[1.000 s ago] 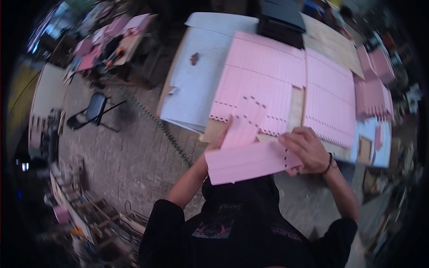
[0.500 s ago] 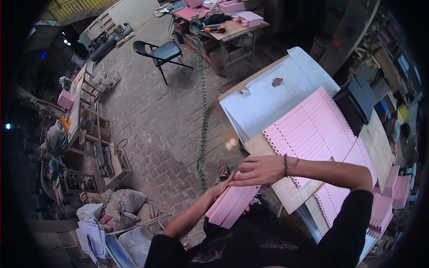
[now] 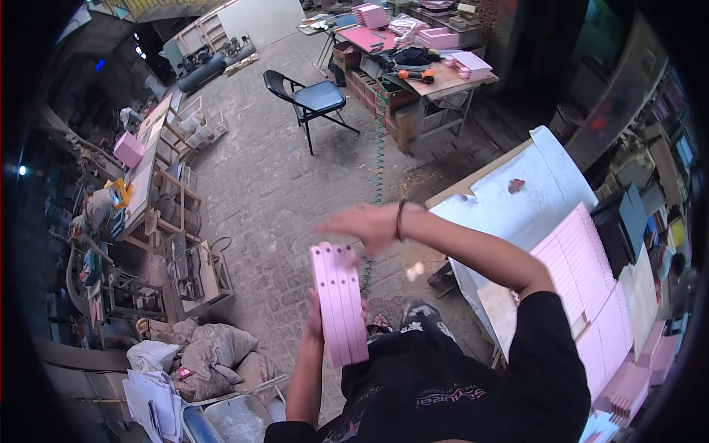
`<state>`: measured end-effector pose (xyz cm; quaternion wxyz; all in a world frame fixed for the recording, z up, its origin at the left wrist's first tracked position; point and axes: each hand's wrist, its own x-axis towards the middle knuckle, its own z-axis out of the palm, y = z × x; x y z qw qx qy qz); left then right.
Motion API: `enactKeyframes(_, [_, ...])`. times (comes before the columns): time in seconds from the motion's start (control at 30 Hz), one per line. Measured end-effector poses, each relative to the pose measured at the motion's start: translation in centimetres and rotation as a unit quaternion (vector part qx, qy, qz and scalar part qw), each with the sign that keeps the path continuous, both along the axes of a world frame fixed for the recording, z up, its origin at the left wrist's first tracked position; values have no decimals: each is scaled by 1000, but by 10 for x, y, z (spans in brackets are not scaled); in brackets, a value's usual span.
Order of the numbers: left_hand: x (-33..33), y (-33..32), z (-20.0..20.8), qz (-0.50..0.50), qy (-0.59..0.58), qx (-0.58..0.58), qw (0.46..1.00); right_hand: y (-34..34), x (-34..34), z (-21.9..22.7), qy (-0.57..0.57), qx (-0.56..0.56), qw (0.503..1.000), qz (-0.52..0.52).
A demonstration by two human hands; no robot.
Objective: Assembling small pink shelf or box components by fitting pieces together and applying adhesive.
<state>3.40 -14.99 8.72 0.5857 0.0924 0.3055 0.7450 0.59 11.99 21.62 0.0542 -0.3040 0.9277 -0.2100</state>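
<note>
My left hand (image 3: 315, 316) is wrapped round a bundle of long pink slats (image 3: 341, 314), held upright in front of my body. The slats stand side by side, with dark round holes across the upper part of their broad face. Just above the bundle's top end hovers my right hand (image 3: 363, 224), its fingers stretched out and slightly blurred, holding nothing. A dark band circles that wrist. To the right, rows of similar pink slats (image 3: 569, 255) lie on a table.
White sheeting (image 3: 517, 188) covers the table's far part. Stacked pink pieces (image 3: 628, 387) sit at the lower right. A black folding chair (image 3: 319, 100) stands ahead, beside a green coiled hose (image 3: 379, 148). Sacks (image 3: 214, 354) lie at lower left, below a wooden bench (image 3: 144, 196).
The bundle has swung from tilted to upright in my left hand. My right hand has come off it and risen above its top. The view has shifted leftward.
</note>
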Motion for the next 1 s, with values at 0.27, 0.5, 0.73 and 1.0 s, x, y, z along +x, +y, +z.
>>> enactKeyframes(0.27, [-62,68,-19,136,-9,7,991,-9,-109,-77,-182,-205,953,-127])
enactKeyframes(0.5, [-157,136,-30,169,-114,58,977,34,-208,-99,-183,-158,950,-199])
enactKeyframes(0.73, [-256,196,-20,223,-121,94,963,73,-318,-92,-78,-158,962,-207])
enactKeyframes(1.0, [-383,249,-23,230,-140,86,959,120,-445,-100,-103,-111,960,-236])
